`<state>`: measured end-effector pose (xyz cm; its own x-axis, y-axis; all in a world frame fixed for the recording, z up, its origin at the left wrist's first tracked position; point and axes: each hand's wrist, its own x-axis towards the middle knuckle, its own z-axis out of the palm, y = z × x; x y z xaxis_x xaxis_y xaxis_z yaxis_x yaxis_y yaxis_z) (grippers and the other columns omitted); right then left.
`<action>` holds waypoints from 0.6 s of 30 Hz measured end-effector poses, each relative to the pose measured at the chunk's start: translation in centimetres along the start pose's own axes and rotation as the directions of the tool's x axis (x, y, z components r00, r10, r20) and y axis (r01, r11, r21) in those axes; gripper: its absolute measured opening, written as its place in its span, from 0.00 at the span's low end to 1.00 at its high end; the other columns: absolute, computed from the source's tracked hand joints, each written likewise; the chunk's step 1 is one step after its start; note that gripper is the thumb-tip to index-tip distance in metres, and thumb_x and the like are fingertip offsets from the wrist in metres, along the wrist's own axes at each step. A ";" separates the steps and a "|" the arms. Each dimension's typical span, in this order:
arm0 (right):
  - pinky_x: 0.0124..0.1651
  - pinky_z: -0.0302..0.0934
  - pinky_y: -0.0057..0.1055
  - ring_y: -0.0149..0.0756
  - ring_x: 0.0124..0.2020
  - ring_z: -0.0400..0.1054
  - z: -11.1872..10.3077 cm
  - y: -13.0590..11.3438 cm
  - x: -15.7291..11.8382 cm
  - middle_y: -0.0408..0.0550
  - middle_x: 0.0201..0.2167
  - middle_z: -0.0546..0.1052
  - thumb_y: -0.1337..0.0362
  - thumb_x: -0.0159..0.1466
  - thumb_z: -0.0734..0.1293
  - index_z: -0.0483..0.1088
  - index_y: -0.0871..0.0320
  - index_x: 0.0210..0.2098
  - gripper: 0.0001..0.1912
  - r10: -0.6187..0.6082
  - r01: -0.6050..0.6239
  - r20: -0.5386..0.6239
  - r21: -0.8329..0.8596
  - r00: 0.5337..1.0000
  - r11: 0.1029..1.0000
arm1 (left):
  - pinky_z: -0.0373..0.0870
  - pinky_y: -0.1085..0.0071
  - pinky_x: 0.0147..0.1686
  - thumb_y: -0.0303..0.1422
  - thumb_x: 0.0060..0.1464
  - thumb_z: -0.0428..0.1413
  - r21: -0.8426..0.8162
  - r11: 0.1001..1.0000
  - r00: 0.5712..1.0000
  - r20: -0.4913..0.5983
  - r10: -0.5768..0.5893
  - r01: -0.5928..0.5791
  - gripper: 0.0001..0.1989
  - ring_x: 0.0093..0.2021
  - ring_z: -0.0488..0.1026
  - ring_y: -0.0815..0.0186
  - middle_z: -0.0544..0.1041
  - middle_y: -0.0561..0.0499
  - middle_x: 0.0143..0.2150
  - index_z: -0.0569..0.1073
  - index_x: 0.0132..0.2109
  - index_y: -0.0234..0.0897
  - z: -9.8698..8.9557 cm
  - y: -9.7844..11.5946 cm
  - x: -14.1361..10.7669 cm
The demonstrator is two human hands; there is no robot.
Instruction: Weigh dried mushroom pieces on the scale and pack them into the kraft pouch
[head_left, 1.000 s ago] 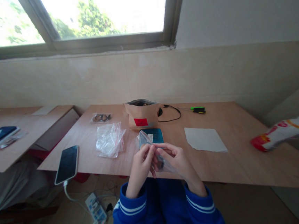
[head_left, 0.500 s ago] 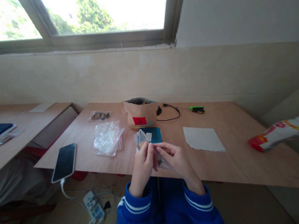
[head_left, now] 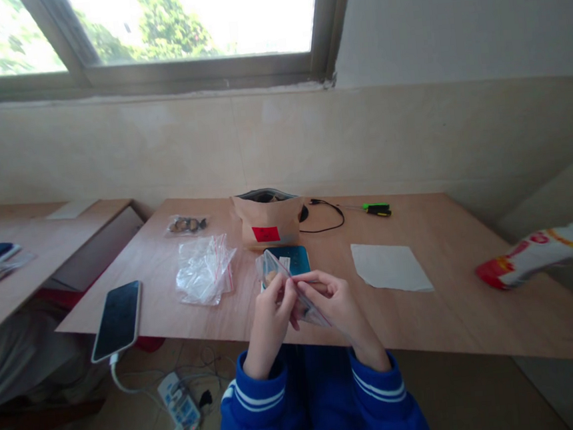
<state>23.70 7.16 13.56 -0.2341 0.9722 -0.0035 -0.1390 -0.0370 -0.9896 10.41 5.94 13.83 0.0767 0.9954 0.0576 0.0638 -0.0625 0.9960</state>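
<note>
Clear plastic bag (head_left: pixel 271 264) is held between both hands over the near middle of the surface (head_left: pixel 451 324), slanting from far left to near right. The left hand (head_left: pixel 273 303) pinches its edge between thumb and forefinger. The right hand (head_left: pixel 337 299) pinches the same edge just beside it, thumb against forefinger, the two sets of fingertips almost meeting. What is inside the bag is too small to make out.

Just beyond the hands lies a blue box (head_left: pixel 298 259), partly hidden by the bag. Behind that, an open brown paper pouch (head_left: pixel 269 216) stands upright, with a red label (head_left: pixel 266 233) on its near side. To the left is a pile of clear bags (head_left: pixel 204 272), with a small packet (head_left: pixel 187 224) farther back and a phone (head_left: pixel 118 320) at the near left edge. On the right are a black cable (head_left: pixel 343 217), a screwdriver (head_left: pixel 379 209), a white paper (head_left: pixel 391 267) and, farthest right, a red and white bottle (head_left: pixel 535 257).
</note>
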 end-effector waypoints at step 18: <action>0.32 0.66 0.29 0.32 0.28 0.72 -2.0 -2.7 2.5 0.47 0.32 0.77 0.56 0.65 0.62 0.68 0.57 0.39 0.11 -0.532 0.270 -0.454 -0.523 0.715 0.808 | 0.61 0.75 0.26 0.35 0.59 0.50 0.244 0.943 0.952 -0.147 0.268 -0.227 0.17 0.23 0.65 0.72 0.66 0.54 0.21 0.67 0.23 0.36 -1.7 0.9 -1.1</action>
<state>25.43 10.10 15.93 0.3436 0.8194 0.4588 0.3279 0.3531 -0.8762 8.72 4.92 14.78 -0.0562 0.9418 0.3315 0.2859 -0.3029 0.9091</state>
